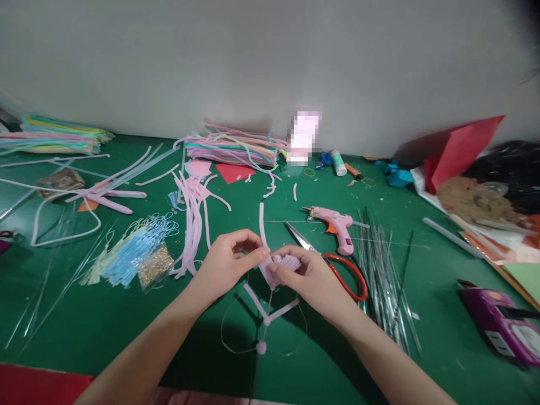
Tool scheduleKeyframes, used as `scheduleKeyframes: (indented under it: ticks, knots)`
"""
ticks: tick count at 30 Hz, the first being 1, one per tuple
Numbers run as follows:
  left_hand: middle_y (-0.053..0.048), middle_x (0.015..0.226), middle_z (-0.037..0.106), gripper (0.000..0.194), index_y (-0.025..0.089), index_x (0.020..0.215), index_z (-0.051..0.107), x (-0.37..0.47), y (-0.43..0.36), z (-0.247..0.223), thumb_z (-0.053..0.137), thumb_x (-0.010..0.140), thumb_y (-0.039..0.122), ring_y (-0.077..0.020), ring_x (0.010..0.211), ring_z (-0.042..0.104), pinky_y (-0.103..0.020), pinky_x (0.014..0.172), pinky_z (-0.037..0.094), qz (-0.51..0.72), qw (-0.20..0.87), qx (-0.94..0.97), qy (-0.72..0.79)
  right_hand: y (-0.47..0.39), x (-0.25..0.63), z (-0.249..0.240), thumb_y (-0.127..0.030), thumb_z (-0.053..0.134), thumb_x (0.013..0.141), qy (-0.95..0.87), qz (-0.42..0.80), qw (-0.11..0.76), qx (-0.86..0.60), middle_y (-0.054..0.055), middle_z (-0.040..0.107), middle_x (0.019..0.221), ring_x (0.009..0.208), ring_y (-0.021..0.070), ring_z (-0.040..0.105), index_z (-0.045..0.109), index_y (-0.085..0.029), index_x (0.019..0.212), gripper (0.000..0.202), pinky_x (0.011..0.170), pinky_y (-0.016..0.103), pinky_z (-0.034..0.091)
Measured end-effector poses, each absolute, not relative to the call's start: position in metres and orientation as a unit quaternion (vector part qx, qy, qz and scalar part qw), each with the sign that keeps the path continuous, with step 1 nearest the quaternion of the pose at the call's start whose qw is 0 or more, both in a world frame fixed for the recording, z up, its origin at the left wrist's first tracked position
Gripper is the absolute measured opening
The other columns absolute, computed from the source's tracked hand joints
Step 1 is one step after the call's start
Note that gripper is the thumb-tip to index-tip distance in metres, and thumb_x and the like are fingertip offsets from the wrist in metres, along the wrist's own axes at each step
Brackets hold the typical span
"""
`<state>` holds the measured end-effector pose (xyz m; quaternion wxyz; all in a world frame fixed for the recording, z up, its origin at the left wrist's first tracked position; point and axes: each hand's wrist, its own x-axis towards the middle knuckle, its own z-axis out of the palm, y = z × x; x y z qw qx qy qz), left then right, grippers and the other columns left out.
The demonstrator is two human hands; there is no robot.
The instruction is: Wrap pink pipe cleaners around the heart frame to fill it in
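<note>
Near the table's front, my left hand pinches a pale lilac pipe cleaner, whose free end points up and away from me. My right hand closes on a bundle of folded lilac pipe cleaner, and the two pieces meet between my fingertips. Below them hangs a Y-shaped lilac pipe-cleaner piece on a thin wire or thread, with a small lilac pompom under it and thin clear loops to both sides. Red-handled scissors lie just right of my right hand. My fingers partly cover the joint.
A pink glue gun lies beyond the scissors, beside loose thin wires. To the left are pink pipe cleaners, blue tassels and a bag of gold beads. A purple device sits at right. Pipe-cleaner bundles line the wall.
</note>
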<state>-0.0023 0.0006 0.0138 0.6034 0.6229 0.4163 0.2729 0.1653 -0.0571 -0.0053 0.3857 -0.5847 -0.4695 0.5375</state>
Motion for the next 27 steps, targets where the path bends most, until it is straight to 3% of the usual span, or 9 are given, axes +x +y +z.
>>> scheduleKeyframes:
  ticks: [5, 27]
  knots:
    - [0.003, 0.075, 0.057, 0.017, 0.017, 0.076, 0.06, -0.001, 0.0, 0.014, 0.064, 0.083, 0.032, -0.0104, 0.072, 0.052, -0.021, 0.067, 0.042, 0.292, 0.613, 0.61, 0.408, -0.056, 0.163, -0.002, -0.04, 0.07, 0.076, -0.45, 0.531, 0.421, -0.582, -0.001, 0.06, 0.066, 0.057, 0.0105, 0.05, 0.07, -0.017, 0.085, 0.024, 0.055, 0.023, 0.042]
    - [0.003, 0.066, 0.054, 0.017, 0.015, 0.07, 0.062, -0.002, 0.002, 0.016, 0.07, 0.073, 0.031, -0.0094, 0.06, 0.048, -0.02, 0.055, 0.04, 0.256, 0.686, 0.526, 0.431, -0.055, 0.159, 0.008, -0.038, 0.067, 0.077, -0.481, 0.501, 0.392, -0.604, 0.0, 0.063, 0.068, 0.06, 0.0117, 0.052, 0.068, -0.017, 0.078, 0.022, 0.057, 0.024, 0.043]
